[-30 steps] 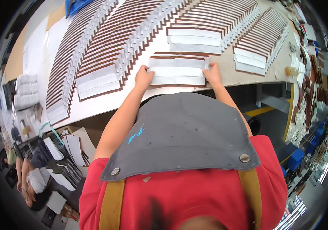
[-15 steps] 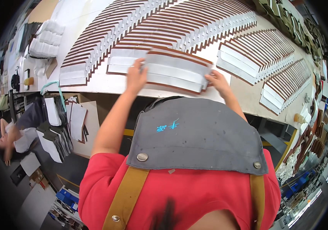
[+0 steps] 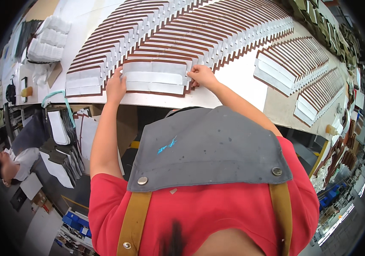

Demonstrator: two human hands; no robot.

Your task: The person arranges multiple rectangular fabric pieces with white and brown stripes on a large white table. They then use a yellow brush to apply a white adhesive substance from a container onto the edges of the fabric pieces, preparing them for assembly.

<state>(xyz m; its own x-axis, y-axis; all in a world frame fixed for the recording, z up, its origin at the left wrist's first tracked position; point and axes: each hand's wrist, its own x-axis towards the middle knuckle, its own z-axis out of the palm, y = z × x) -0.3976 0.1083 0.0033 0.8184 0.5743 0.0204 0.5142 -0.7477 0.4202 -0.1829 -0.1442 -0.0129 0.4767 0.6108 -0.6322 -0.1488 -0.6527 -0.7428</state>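
A flat brown fabric panel (image 3: 154, 77) with white backing strips lies at the front end of the middle overlapping row (image 3: 216, 32). My left hand (image 3: 116, 87) grips its left end between thumb and fingers. At its right end my right hand (image 3: 203, 77) pinches the upper corner, fingertips together. The panel lies nearly flush on the row, its long edges running left to right near the table's front edge. Like panels fan out behind it, each showing a brown edge. Beneath my right fingers the exact grip is partly hidden.
Another row of panels (image 3: 84, 81) runs along the left, and two shorter rows (image 3: 276, 70) (image 3: 308, 106) lie right. White bundled pieces (image 3: 48, 42) sit at the back left. Cut pieces (image 3: 61, 128) hang below the table's left front. A person (image 3: 16, 164) is at far left.
Both hands have moved left with the panel, from right of the middle row's front end onto it. The panel now lies lined up with that row.
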